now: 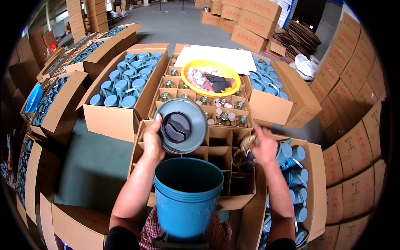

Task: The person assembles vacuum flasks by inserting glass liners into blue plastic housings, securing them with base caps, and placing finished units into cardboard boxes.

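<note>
Overhead, left hand (152, 143) fingers gripping grey lid (181, 126) (rim-held), right hand (263, 146) blurred, grip unclear

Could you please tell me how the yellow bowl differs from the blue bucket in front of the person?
The yellow bowl is wide and shallow; the blue bucket is tall and deep. The bowl holds small pale pieces and a black glove; the bucket looks empty inside. The bowl rests on a divided carton farther away; the bucket stands close to the person's lap. Both are round, open-topped and look like plastic.
</note>
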Demonstrator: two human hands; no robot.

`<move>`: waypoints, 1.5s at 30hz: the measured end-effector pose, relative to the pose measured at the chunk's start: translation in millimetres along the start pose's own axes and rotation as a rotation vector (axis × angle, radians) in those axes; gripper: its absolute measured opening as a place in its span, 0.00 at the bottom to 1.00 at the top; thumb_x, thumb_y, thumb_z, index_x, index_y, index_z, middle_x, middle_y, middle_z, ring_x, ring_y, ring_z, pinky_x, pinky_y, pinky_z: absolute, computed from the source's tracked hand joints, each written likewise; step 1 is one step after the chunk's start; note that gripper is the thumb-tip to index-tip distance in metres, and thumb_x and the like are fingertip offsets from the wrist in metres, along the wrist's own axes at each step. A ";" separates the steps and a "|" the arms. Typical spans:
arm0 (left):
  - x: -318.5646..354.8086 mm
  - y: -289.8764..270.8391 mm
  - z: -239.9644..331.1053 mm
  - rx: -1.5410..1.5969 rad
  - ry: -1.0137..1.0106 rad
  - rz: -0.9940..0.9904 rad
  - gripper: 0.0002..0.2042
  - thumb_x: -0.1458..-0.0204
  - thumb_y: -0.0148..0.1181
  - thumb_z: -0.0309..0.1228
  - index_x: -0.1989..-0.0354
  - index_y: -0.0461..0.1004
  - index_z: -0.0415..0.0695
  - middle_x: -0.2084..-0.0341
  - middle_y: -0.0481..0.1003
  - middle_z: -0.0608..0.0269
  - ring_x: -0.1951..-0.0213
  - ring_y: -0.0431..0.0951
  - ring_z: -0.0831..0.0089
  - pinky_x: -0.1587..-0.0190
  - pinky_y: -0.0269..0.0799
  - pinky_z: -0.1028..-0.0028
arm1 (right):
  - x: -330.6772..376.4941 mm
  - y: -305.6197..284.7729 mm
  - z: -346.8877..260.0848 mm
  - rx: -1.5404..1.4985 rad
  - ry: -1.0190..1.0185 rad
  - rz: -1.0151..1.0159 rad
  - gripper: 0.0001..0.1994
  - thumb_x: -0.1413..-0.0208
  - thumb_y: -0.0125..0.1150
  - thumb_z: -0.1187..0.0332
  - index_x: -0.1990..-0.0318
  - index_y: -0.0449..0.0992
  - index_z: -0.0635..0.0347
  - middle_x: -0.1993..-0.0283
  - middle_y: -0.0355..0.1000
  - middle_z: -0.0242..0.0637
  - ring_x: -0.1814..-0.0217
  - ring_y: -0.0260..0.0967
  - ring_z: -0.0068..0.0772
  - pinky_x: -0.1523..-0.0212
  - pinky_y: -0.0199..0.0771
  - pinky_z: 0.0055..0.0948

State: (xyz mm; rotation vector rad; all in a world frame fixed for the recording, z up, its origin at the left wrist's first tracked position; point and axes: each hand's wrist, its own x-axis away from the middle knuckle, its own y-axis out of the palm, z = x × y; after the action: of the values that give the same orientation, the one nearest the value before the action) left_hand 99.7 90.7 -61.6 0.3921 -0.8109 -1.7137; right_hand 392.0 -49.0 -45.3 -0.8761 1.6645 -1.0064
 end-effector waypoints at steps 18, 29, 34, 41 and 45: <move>55.0 70.4 21.3 0.138 -0.093 -0.443 0.27 0.45 0.48 0.51 0.46 0.65 0.41 0.53 0.72 0.53 0.53 0.73 0.61 0.49 0.69 0.62 | -42.2 -113.7 -101.4 -1.529 -0.091 0.173 0.36 0.55 0.59 0.56 0.39 0.60 0.64 0.37 0.57 0.44 0.34 0.54 0.38 0.35 0.49 0.39; 85.7 26.9 -0.3 0.147 0.131 -0.744 0.21 0.47 0.53 0.45 0.62 0.74 0.36 0.46 0.63 0.38 0.43 0.63 0.44 0.48 0.65 0.45 | 27.6 -72.7 -94.8 -1.520 -0.169 -0.776 0.32 0.68 0.63 0.72 0.47 0.68 0.69 0.46 0.69 0.46 0.43 0.66 0.39 0.42 0.61 0.35; 61.6 11.4 29.1 0.265 -0.072 -0.156 0.19 0.42 0.46 0.38 0.51 0.66 0.36 0.54 0.71 0.49 0.52 0.73 0.57 0.52 0.72 0.55 | 18.9 -90.8 -103.1 -1.263 -0.196 -0.810 0.19 0.59 0.65 0.73 0.56 0.76 0.66 0.58 0.74 0.40 0.57 0.73 0.30 0.56 0.72 0.31; 62.3 26.3 38.5 0.010 0.378 0.022 0.09 0.46 0.54 0.29 0.59 0.69 0.38 0.65 0.75 0.61 0.63 0.76 0.74 0.56 0.71 0.74 | 9.8 -113.9 -149.6 -0.389 -0.463 -0.595 0.15 0.58 0.65 0.56 0.73 0.78 0.60 0.77 0.72 0.42 0.73 0.73 0.35 0.72 0.68 0.31; 78.8 36.8 31.9 -0.025 0.550 -0.031 0.11 0.50 0.58 0.24 0.58 0.70 0.37 0.65 0.75 0.61 0.63 0.74 0.76 0.54 0.68 0.76 | 9.7 -95.9 -134.6 -0.764 -0.342 -0.594 0.13 0.53 0.63 0.59 0.72 0.79 0.61 0.78 0.73 0.37 0.74 0.72 0.30 0.72 0.68 0.29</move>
State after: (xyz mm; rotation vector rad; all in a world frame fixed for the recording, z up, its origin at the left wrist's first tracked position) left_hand 81.8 22.1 -1.9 0.8167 -0.3813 -1.5327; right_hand 269.4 -66.8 64.5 -2.0109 1.5119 -0.5055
